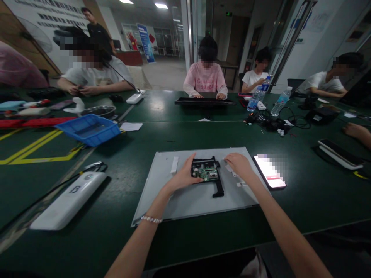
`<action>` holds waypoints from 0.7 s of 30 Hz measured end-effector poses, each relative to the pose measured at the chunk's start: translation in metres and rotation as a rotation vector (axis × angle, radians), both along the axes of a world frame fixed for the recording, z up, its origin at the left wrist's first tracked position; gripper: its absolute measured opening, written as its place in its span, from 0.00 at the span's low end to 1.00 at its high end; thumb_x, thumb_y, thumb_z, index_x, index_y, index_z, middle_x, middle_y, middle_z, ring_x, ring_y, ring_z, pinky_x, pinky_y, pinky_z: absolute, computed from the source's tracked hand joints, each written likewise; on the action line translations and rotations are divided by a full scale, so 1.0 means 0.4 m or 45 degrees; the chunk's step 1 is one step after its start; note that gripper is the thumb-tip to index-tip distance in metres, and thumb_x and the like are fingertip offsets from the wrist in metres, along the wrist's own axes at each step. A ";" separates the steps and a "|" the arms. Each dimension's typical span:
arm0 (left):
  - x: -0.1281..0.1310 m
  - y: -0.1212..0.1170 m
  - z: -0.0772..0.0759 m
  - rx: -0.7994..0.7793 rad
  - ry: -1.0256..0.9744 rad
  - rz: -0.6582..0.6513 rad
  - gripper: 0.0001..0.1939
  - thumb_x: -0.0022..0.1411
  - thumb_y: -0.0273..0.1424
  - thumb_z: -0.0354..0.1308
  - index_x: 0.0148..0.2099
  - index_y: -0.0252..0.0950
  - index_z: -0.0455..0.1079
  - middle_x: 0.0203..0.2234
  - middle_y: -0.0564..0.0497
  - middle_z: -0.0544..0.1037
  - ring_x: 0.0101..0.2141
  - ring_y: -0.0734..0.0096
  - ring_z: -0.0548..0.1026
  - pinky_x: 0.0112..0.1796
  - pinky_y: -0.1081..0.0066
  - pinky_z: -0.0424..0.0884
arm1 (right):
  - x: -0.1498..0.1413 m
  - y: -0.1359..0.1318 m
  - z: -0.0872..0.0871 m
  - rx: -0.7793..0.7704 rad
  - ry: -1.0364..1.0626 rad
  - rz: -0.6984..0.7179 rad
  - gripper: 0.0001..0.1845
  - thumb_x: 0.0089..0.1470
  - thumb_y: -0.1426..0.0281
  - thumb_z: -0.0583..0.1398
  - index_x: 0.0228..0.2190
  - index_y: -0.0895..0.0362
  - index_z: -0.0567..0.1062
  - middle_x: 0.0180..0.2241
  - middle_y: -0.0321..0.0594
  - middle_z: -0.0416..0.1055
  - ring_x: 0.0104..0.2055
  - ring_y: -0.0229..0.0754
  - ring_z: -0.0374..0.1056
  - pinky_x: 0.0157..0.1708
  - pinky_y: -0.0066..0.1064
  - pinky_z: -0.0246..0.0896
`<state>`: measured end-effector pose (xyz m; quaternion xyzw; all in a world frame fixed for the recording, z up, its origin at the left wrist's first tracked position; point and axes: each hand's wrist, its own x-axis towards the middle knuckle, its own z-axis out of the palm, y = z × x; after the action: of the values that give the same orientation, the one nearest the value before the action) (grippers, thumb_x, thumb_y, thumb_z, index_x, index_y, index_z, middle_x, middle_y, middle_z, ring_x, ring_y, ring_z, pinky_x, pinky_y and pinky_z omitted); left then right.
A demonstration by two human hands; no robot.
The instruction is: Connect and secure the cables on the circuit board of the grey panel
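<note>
A grey metal panel (185,197) lies flat on the dark green table in front of me. On it sits a black plastic frame (217,185) holding a small green circuit board (208,172). My left hand (183,177) grips the frame's left edge, thumb on the board side, fingers curled round it. My right hand (239,165) rests on the panel just right of the frame, fingers bent down against a strip of white tape there; whether it holds anything is hidden. A bead bracelet circles my left wrist.
A lit phone (270,172) lies right of the panel. A white power bank (69,200) with a cable lies at the left, a blue tray (88,129) behind it. Several people sit round the table with keyboards, water bottles (257,97) and tangled cables (272,122).
</note>
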<state>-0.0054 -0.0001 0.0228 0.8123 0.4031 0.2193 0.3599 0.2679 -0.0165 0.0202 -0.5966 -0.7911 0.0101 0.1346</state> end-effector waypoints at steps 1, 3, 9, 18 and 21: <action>0.000 0.000 -0.001 -0.005 -0.007 0.001 0.53 0.48 0.36 0.63 0.67 0.36 0.33 0.64 0.37 0.45 0.62 0.47 0.48 0.59 0.51 0.48 | -0.008 0.007 0.007 0.025 0.018 -0.006 0.13 0.59 0.73 0.53 0.39 0.56 0.76 0.40 0.44 0.74 0.44 0.44 0.67 0.43 0.31 0.58; -0.002 0.003 -0.004 0.004 -0.020 0.001 0.53 0.48 0.36 0.64 0.67 0.35 0.33 0.63 0.37 0.46 0.62 0.48 0.49 0.59 0.51 0.47 | -0.033 0.024 0.022 0.083 0.057 -0.003 0.13 0.60 0.71 0.52 0.40 0.56 0.76 0.41 0.43 0.73 0.45 0.43 0.67 0.44 0.31 0.58; -0.007 0.011 -0.029 0.039 -0.053 0.014 0.55 0.46 0.36 0.65 0.67 0.36 0.34 0.63 0.38 0.48 0.61 0.47 0.50 0.59 0.50 0.47 | -0.132 0.076 0.058 0.039 -0.040 0.177 0.13 0.59 0.74 0.53 0.39 0.56 0.76 0.41 0.44 0.74 0.45 0.42 0.66 0.45 0.30 0.57; -0.009 0.010 -0.037 0.031 -0.056 0.027 0.56 0.46 0.37 0.65 0.67 0.38 0.33 0.63 0.38 0.47 0.61 0.48 0.51 0.59 0.50 0.47 | -0.146 0.076 0.023 -0.128 -0.060 0.161 0.14 0.58 0.74 0.51 0.38 0.58 0.77 0.40 0.47 0.74 0.45 0.43 0.67 0.46 0.29 0.57; -0.006 0.008 -0.035 0.029 -0.057 0.026 0.55 0.46 0.36 0.65 0.67 0.38 0.33 0.63 0.38 0.46 0.61 0.47 0.50 0.59 0.50 0.46 | -0.143 0.076 0.021 -0.166 0.005 0.168 0.14 0.58 0.73 0.52 0.40 0.58 0.76 0.42 0.46 0.74 0.47 0.42 0.67 0.48 0.28 0.57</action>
<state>-0.0078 0.0032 0.0089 0.8071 0.4007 0.2454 0.3574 0.2106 0.0137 0.0288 -0.5506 -0.8261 0.0717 0.0962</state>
